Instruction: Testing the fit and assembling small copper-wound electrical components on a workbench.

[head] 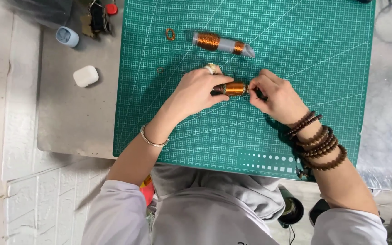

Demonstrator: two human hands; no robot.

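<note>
Grey sleeves and a grey hooded top fill the bottom edge of the view, closest to the lens. Both forearms reach up from there onto a green cutting mat [296,54] that lies on a grey worktop [75,118].

Left hand [196,90]: fingers closed around the left end of a small tube wound with copper wire [235,88]. Ring [211,68] on one finger, thin metal bangle [153,139] at the wrist.

Right hand [275,96]: fingertips pinched shut on the right end of the same coil. Several strands of brown wooden beads [318,141] wrap the wrist.

Coil position: held between the two hands, just above the mat surface near its centre; cannot tell whether it touches the mat.

Second piece: a grey tube with two copper windings [223,44] lies flat on the mat above the hands, apart from them. A small loop of copper wire [170,34] lies to its left, also on the mat.

Off the mat, left side of the worktop: white rounded case [85,75], and a pale blue cap-like item [67,36] further up. A red-capped object [111,8] sits at the top edge, detail unclear.
</note>
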